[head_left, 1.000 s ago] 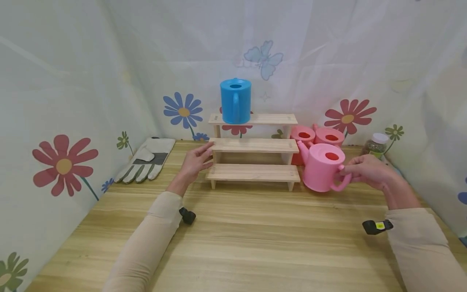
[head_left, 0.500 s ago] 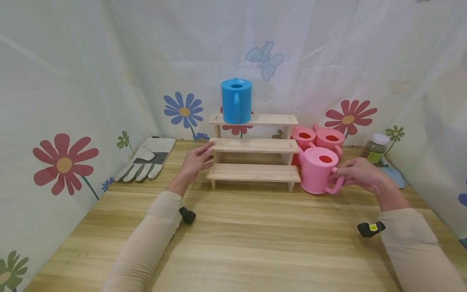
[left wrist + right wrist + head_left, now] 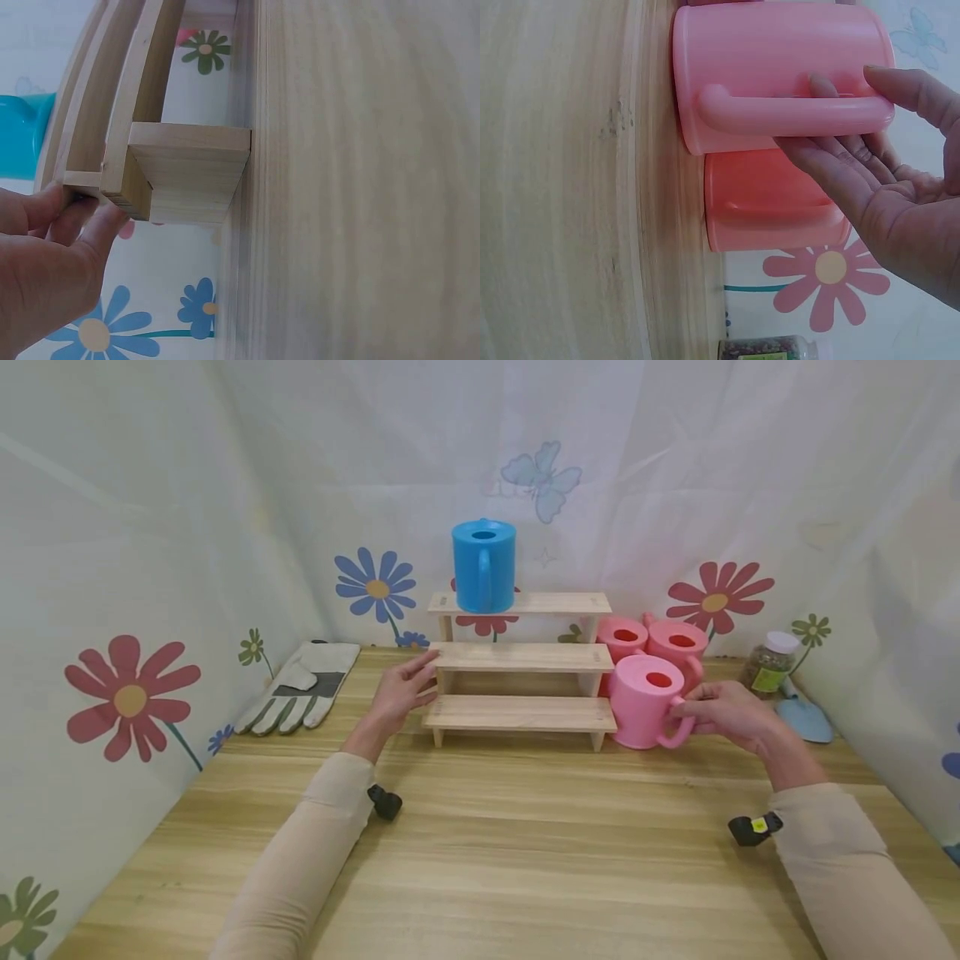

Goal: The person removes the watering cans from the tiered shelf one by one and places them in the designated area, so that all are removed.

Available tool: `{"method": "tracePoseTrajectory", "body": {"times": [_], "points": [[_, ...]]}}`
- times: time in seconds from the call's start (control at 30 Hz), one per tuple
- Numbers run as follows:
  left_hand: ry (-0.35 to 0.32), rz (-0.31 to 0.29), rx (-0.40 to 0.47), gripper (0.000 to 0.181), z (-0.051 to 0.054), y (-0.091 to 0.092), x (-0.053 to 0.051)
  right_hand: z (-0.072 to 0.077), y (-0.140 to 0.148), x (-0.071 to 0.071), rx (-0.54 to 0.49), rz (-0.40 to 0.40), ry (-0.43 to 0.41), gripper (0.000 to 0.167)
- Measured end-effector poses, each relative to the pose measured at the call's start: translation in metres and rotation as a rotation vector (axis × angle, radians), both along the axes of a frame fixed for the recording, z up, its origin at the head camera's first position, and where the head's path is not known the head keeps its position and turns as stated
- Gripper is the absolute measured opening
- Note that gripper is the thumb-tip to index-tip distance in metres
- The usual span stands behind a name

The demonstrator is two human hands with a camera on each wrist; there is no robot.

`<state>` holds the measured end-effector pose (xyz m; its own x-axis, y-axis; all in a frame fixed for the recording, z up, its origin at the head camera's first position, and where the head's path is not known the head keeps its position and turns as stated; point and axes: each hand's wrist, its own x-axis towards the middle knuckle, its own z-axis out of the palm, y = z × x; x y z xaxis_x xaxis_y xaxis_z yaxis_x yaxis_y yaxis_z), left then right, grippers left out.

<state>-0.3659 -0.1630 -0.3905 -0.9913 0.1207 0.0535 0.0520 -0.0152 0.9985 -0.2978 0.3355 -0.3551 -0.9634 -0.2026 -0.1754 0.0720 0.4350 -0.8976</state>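
The three-tier wooden stand [image 3: 521, 714] stands on the table. My left hand [image 3: 399, 696] holds the left end of its middle shelf, with fingertips above and below the board in the left wrist view. On the top shelf sits a blue watering can [image 3: 483, 568], handle facing me. My right hand [image 3: 900, 180] grips the handle of a light pink watering can [image 3: 641, 706] just right of the stand; its spout is hidden. Behind it are two coral-pink watering cans [image 3: 677, 643], partly covered. Whether the held can touches the table, I cannot tell.
White-and-grey work gloves [image 3: 303, 689] lie at the back left. At the back right stand a jar [image 3: 770, 668] with a white lid and a light blue trowel [image 3: 805, 718]. A flower-printed curtain [image 3: 300, 502] surrounds the wooden table [image 3: 495, 860].
My right hand has moved the light pink watering can leftward, close against the stand's right side, and its spout has gone out of sight. The left hand has stayed in place.
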Motion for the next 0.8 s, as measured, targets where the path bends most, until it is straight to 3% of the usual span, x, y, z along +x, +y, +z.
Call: {"method": "tracePoseTrajectory", "body": {"times": [0.5, 0.6, 0.73, 0.8], "points": [[-0.01, -0.001, -0.001, 0.044, 0.001, -0.001, 0.0, 0.0, -0.004, 0.0, 0.055, -0.014, 0.017, 0.054], [-0.013, -0.003, 0.003, 0.044, 0.0, -0.001, 0.0, 0.008, -0.004, 0.004, 0.172, -0.018, 0.053, 0.062], [-0.008, -0.005, 0.005, 0.044, -0.001, -0.001, -0.002, 0.028, -0.004, 0.015, 0.368, -0.077, 0.16, 0.068], [-0.005, 0.0, 0.004, 0.043, -0.001, -0.001, -0.002, 0.039, -0.006, 0.02, 0.412, -0.115, 0.207, 0.068]]}}
